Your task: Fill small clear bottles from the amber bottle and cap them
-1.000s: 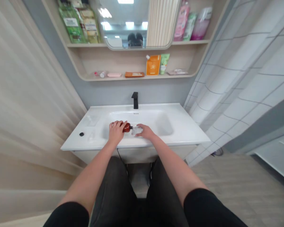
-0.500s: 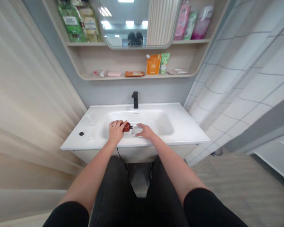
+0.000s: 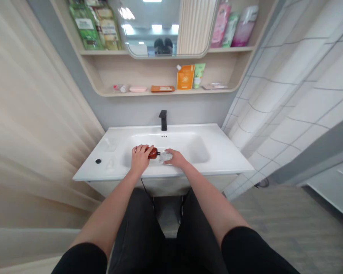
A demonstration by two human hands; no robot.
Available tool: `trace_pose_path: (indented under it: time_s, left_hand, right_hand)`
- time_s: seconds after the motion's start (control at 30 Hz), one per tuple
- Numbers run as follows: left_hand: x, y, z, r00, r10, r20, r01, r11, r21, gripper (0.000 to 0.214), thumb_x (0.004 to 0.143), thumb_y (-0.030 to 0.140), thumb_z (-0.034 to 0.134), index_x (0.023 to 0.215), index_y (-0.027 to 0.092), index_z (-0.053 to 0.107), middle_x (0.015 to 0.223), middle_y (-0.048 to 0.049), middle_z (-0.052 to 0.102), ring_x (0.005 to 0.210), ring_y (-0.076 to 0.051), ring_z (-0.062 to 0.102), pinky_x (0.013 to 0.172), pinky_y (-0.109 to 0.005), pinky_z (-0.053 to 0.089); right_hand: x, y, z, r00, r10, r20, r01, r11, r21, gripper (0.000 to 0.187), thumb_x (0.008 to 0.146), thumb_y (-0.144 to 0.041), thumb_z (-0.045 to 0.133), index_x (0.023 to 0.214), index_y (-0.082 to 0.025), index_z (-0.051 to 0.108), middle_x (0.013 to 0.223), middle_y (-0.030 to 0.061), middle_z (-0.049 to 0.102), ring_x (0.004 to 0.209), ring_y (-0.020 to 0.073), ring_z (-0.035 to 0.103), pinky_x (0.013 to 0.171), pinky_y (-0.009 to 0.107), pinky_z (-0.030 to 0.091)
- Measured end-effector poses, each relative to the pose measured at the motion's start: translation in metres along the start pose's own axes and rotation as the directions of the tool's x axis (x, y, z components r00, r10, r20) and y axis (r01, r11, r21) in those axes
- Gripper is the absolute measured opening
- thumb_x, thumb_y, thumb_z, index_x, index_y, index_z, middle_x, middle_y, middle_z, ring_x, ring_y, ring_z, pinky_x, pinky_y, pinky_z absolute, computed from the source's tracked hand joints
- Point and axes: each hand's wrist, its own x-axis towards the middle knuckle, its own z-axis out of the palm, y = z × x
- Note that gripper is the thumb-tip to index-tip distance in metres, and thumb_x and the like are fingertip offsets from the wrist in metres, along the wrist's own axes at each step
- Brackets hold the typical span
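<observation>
Over the white sink basin [image 3: 196, 152], my left hand [image 3: 141, 160] is wrapped round a red-brown bottle [image 3: 153, 153]. The bottle lies on its side, its narrow dark neck pointing right. My right hand [image 3: 175, 158] holds a small clear container [image 3: 165, 157] close to the bottle's mouth. Whether the two touch, and whether liquid flows between them, I cannot tell. A round black cap [image 3: 98, 161] lies on the counter to the left. Near it are clear, hard-to-see items, among them a transparent piece [image 3: 110, 163].
A black faucet [image 3: 163, 121] stands behind the basin. Above hangs a shelf unit [image 3: 103, 92] with a mirror [image 3: 151, 30], an orange pouch [image 3: 185, 77], a green tube [image 3: 198, 76] and several bottles. A curtain [image 3: 40, 114] hangs at left; white tiles [image 3: 303, 95] cover the right wall.
</observation>
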Motion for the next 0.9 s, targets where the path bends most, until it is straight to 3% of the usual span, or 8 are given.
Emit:
trace_pose_path:
  time_s: [0.9]
  left_hand:
    - [0.0000,-0.0012,0.0019,0.999,0.042,-0.033,-0.042,0.999,-0.004,0.060,0.095,0.014,0.057,0.153,0.030,0.064,0.146,-0.0154,0.067,0.138,-0.037,0.053,0.120,-0.058,0.031]
  right_hand:
    - [0.0014,0.0043,0.0024,1.000,-0.021,-0.007,0.021,1.000,-0.004,0.081,0.063,-0.033,0.101,0.137,-0.025,0.071,0.134,0.0085,0.077,0.122,0.0321,0.073,0.111,0.045,0.054]
